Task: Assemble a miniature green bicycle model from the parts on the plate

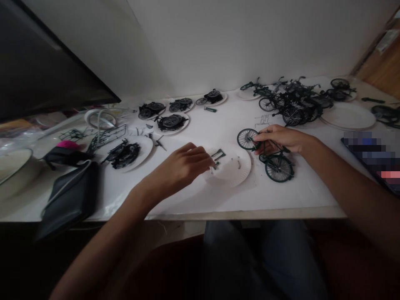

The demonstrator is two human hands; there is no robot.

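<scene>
My right hand (279, 138) is closed around a small dark green model bicycle (279, 168), keeping it upright to the right of a paper plate (243, 174). My left hand (191, 161) hovers over the plate's left side with its fingers pinched together. A tiny thin piece shows at those fingertips, too small to name. On the plate lie a small dark green frame-shaped part (218, 155) and a few tiny pieces, one of them a short pin-like part (239, 163).
Many assembled model bicycles (296, 102) crowd the back right beside a stack of plates (348, 116). Plates of black wheels and parts (171, 121) stand at back left. A black pouch (73, 191), a white bowl (18, 171), a monitor (46, 54) and a phone (368, 156) flank the workspace.
</scene>
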